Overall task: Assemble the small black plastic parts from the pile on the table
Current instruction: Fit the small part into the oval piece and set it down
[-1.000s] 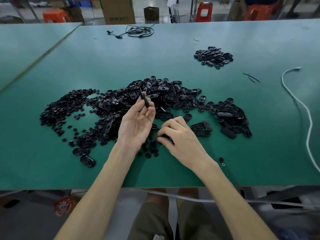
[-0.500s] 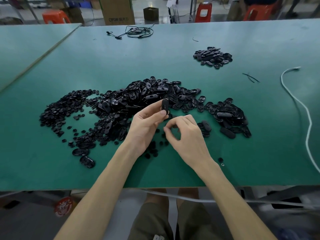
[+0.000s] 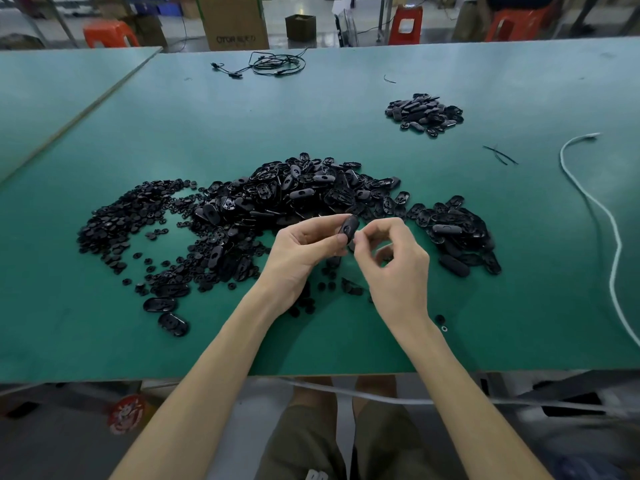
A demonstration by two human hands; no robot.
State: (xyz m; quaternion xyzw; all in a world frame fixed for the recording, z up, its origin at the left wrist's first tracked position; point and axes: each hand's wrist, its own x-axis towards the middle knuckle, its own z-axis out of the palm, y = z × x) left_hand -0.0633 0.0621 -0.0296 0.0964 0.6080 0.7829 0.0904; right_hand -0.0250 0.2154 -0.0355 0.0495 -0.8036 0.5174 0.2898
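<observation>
Gripping a black oval shell (image 3: 348,228) between thumb and curled fingers, my left hand (image 3: 304,247) is raised just above the green table (image 3: 104,341), over its near half; the shell stands roughly on end. My right hand (image 3: 394,265) is just beside it, fingers curled, thumb and forefinger brought together at the shell's lower edge; whether they pinch a small piece I cannot tell. One small round piece (image 3: 440,319) lies by my right wrist; two loose oval shells (image 3: 166,313) lie nearer my left. Beneath and beyond both hands spreads the main pile (image 3: 311,192): small round discs (image 3: 121,220) at left, oval shells at centre and right. A white cable (image 3: 602,216) curves along the right side; a smaller heap of shells (image 3: 424,114) sits well apart, far right; a coiled black cable (image 3: 277,62) lies near the far edge. Past the table stand a cardboard box (image 3: 233,22) and orange stools (image 3: 107,32).
</observation>
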